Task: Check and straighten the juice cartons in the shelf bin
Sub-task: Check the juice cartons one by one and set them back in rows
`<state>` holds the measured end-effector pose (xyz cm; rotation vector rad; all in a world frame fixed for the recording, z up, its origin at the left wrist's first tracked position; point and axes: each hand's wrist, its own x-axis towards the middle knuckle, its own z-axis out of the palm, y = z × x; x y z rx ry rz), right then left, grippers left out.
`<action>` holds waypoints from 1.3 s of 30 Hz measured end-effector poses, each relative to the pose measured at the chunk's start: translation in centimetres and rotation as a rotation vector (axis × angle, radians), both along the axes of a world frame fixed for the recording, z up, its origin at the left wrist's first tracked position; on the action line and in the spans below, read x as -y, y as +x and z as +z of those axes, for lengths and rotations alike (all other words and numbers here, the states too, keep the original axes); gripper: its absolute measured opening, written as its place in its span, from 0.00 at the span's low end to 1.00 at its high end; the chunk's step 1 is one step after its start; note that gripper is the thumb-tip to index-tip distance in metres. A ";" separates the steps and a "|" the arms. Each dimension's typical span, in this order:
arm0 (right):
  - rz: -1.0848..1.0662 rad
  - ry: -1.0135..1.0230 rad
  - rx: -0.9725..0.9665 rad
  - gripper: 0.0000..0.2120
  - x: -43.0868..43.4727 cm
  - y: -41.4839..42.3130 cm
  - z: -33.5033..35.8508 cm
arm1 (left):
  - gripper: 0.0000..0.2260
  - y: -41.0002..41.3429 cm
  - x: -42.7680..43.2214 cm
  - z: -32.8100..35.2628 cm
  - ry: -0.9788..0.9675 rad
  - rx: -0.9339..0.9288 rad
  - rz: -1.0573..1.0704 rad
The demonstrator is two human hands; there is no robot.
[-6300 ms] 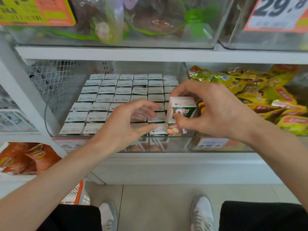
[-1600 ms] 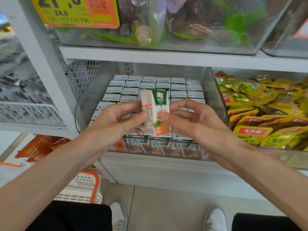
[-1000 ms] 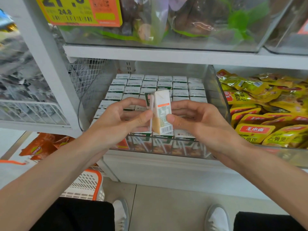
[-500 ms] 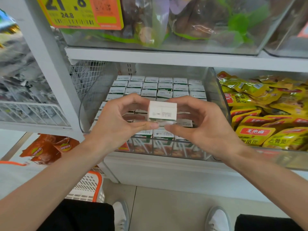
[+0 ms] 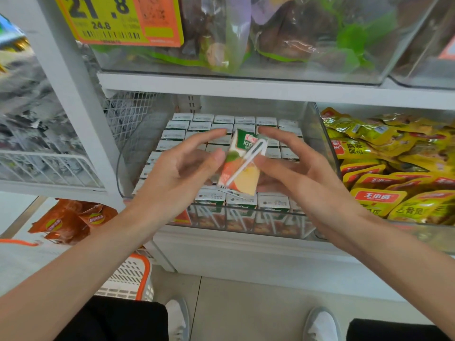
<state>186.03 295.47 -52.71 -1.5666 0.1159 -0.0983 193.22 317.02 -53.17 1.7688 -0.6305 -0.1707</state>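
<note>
A small juice carton (image 5: 242,168) with a green top, fruit print and a white straw on its face hangs tilted above the front of the clear shelf bin (image 5: 317,134). My left hand (image 5: 177,173) pinches its left side, thumb on the edge and fingers behind the top. From the right, my right hand (image 5: 302,175) pinches it with the thumb on its edge and the index finger at its top corner. Rows of upright juice cartons (image 5: 204,125) fill the bin below; my hands hide the middle rows.
A clear bin of yellow snack packets (image 5: 394,173) sits to the right. A shelf (image 5: 246,87) with bagged goods (image 5: 270,45) and a yellow price tag (image 5: 118,18) hangs overhead. To the left are a wire basket (image 5: 49,166), orange chip bags (image 5: 71,220) and an orange-rimmed shopping basket (image 5: 130,276).
Both hands have turned the carton: half a second ago its white end faced me, now its straw side faces me and it leans to the right.
</note>
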 end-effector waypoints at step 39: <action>0.005 -1.138 0.151 0.19 6.4 0.1 3.3 | 0.19 0.5 3.5 -1.6 0.157 0.091 -0.015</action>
